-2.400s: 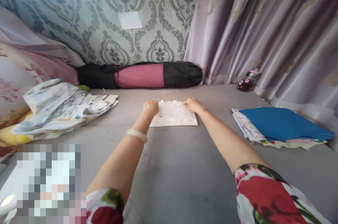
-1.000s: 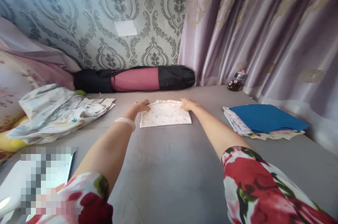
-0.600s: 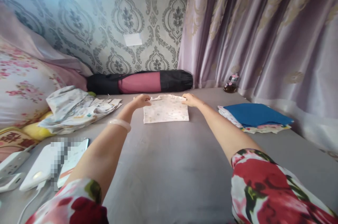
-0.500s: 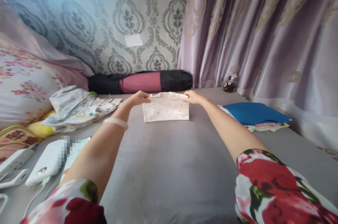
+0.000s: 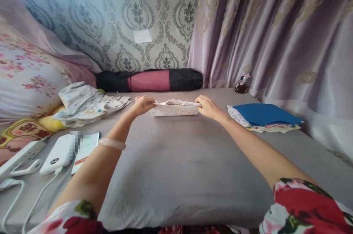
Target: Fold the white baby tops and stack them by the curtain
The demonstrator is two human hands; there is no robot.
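Observation:
A small folded white garment [image 5: 176, 110] with a faint print hangs between my hands above the grey bed sheet [image 5: 179, 175]. Its far edge, gathered and slightly ruffled, is lifted and faces up; the near fold hangs lower. At the garment's left corner, my left hand [image 5: 143, 104] pinches the edge between thumb and fingers. My right hand [image 5: 207, 107] grips the opposite corner the same way. Whether the lower fold touches the sheet, I cannot tell. A pale bangle [image 5: 111, 143] circles my left wrist.
Right of my hands lies a folded clothes stack topped by a blue piece [image 5: 264, 114]. Crumpled printed clothing [image 5: 85, 100] lies left. A black-and-pink long bag [image 5: 149, 80] lines the wall. A bottle [image 5: 242, 83] stands by the curtain. A power bank [image 5: 59, 153], phone [image 5: 86, 153] and power strip [image 5: 22, 157] lie front left.
The garment lay flat on the sheet before; both hands have raised its far edge, and it now tilts so its top edge shows. The view has shifted, showing the bed's near edge.

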